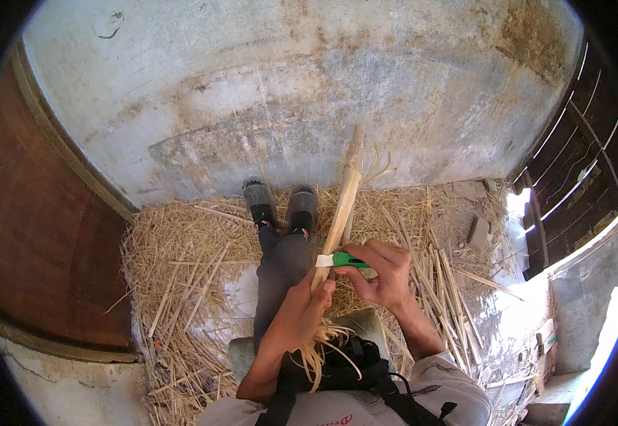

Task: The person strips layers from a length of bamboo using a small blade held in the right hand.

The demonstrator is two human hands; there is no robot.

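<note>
- 1 long pale stalk (347, 202) runs up and away from the left hand (305, 305), tilted slightly to the right, with its far end in front of the wall (252, 106).
- Its surface is straw-yellow and smooth-looking just beyond both hands, turning duller and browner toward the far end; a narrow strip shows along its right side.
- Thin, curled fibres (380, 169) stick out to the right near that far end.
- Below the left hand hang frayed strips (327, 341), pale and twisted; whether they join the stalk I cannot tell.
- The left hand is closed around the stalk, its thumb along it.
- The right hand (383, 273) pinches a green cutter (351, 260), whose white end lies across the stalk just beyond the left thumb.
- Right of the right hand, loose stalks (447, 305) lie on straw (419, 206).
- Beyond the left hand stand 2 dark shoes (300, 206).
</note>
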